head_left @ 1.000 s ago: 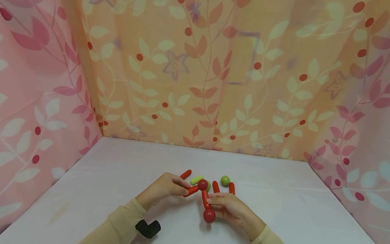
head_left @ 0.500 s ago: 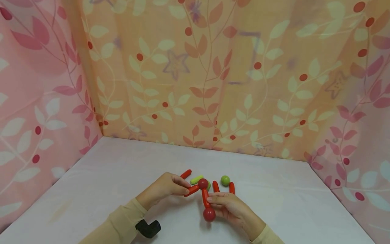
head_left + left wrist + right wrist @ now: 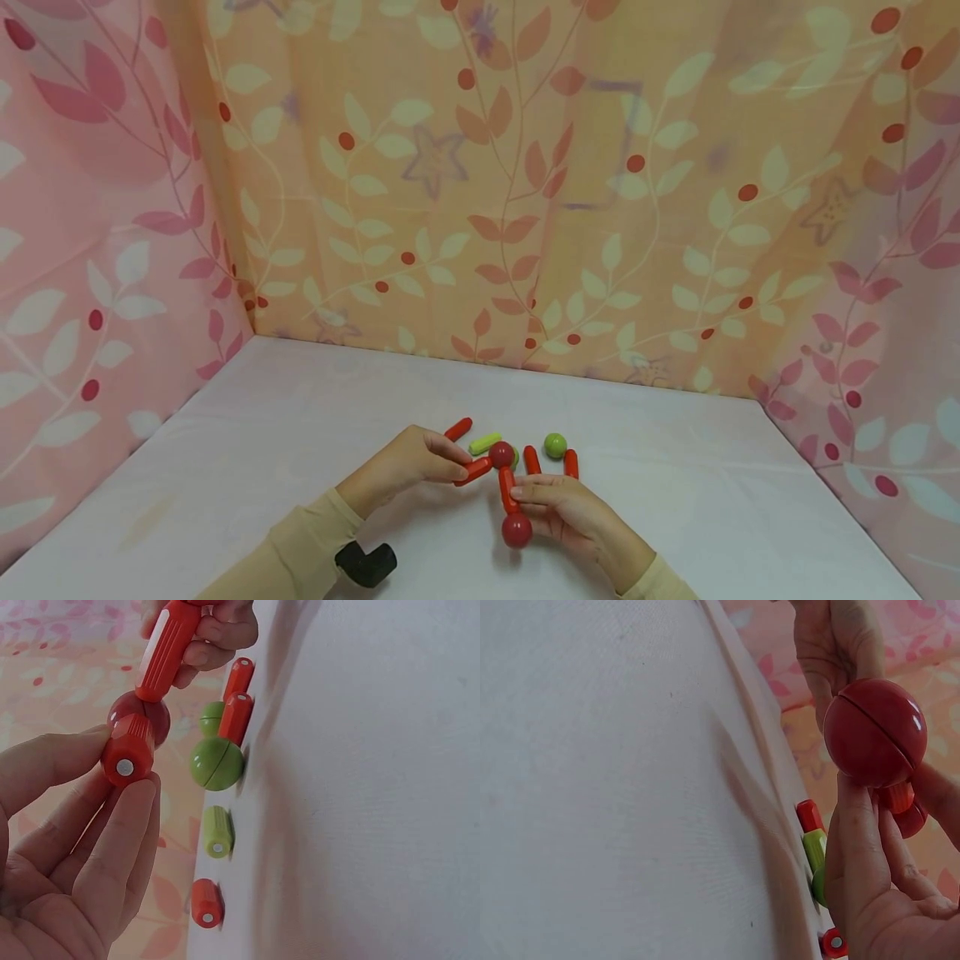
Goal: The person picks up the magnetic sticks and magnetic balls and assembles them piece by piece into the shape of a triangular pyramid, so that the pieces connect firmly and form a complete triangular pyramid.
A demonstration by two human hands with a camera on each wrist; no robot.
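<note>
My left hand (image 3: 408, 465) pinches a red magnetic rod (image 3: 474, 472) between thumb and fingertips. In the left wrist view, a silver disc shows on the near end of this rod (image 3: 133, 746). Its far end meets a red ball (image 3: 502, 454). From that ball a second red rod (image 3: 508, 490) runs toward me, gripped by the thumb and fingers of my right hand (image 3: 573, 510). A larger-looking red ball (image 3: 516, 530) sits on this rod's near end, and fills the middle of the right wrist view. The joined pieces are held above the white table (image 3: 315, 417).
Behind my hands lie a red rod (image 3: 459, 429), a lime rod (image 3: 485, 442), a green ball (image 3: 555, 445) and two more red rods, one (image 3: 532, 459) left of the other (image 3: 572, 462). Another green ball (image 3: 216, 763) is partly hidden in the head view. A black bent piece (image 3: 367, 565) is beside my left sleeve.
</note>
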